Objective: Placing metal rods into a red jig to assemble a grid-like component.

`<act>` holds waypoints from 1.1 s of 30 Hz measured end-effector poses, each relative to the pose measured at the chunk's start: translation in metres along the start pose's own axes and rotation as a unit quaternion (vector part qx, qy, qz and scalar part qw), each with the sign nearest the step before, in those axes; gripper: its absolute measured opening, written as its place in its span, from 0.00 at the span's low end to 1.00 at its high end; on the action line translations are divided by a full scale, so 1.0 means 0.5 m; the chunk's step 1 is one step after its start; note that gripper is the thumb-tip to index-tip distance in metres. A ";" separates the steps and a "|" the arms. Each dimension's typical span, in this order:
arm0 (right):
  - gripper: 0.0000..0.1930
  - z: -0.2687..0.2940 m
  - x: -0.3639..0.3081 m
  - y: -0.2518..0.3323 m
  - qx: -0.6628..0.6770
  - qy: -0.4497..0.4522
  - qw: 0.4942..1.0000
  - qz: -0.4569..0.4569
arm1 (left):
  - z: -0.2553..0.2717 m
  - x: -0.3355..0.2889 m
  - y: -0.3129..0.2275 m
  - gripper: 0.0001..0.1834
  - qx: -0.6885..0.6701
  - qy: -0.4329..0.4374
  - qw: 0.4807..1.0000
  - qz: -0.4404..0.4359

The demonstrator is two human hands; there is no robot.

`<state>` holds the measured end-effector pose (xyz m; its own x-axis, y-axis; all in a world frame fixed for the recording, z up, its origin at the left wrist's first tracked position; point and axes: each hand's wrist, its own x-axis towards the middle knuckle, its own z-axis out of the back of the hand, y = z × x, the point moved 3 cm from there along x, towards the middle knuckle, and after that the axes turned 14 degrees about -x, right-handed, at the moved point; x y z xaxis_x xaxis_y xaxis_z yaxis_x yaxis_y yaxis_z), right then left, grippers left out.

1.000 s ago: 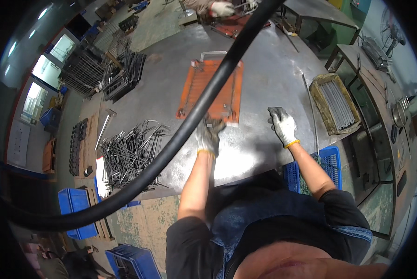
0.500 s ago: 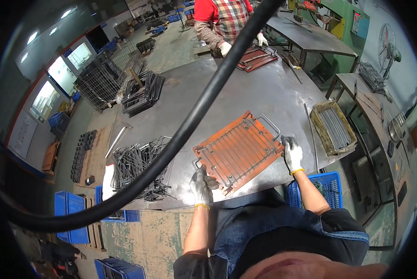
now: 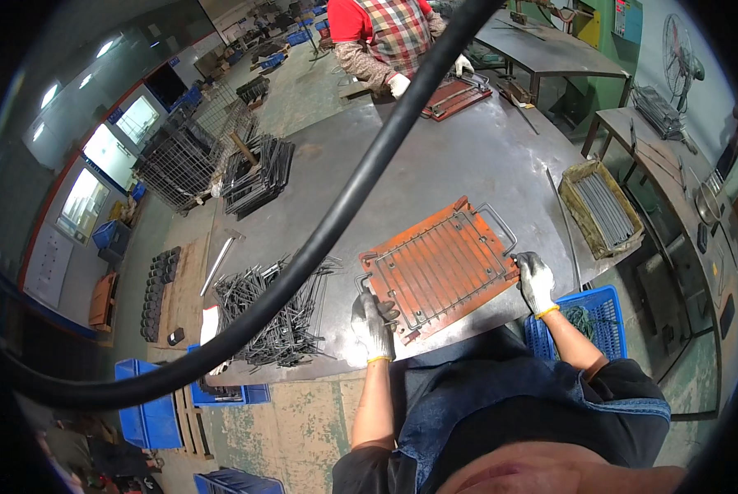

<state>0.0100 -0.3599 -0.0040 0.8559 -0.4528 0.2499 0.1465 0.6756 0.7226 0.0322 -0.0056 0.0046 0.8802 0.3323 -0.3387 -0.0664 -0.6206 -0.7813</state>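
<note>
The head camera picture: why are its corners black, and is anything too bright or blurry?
In the head view, the corners go black, likely from the fisheye lens; same view, windows glow nearly white and the metal table shines softly; the orange plate there looks fairly sharp.

On the grey metal table [image 3: 451, 165], an orange rectangular board [image 3: 491, 239] carries a dark metal wire rack [image 3: 439, 272] — left hand [image 3: 373, 321] at its left edge, right hand [image 3: 536, 280] at its right corner. Left lies a heap of thin grey metal rods [image 3: 299, 317]; right, a yellow-brown oblong box [image 3: 568, 202] holding grey metal bars [image 3: 602, 210].
</note>
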 end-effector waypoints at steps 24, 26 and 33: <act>0.17 -0.018 -0.008 -0.046 -0.122 0.051 0.981 0.140 | -0.064 -0.081 0.000 0.16 0.072 -0.020 0.996 -0.051; 0.16 -0.036 -0.001 -0.049 -0.154 -0.012 0.962 0.224 | -0.074 -0.089 -0.012 0.17 0.099 -0.031 0.993 -0.050; 0.22 0.160 0.096 -0.011 -0.127 0.023 0.983 0.134 | -0.059 -0.076 -0.002 0.16 0.122 -0.065 0.990 -0.017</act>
<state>0.0106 -0.4316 0.0556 0.9011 -0.2157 0.3761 0.0260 0.8928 0.4496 0.0129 -0.0385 0.0338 0.8169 0.4488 -0.3622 -0.1631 -0.4227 -0.8915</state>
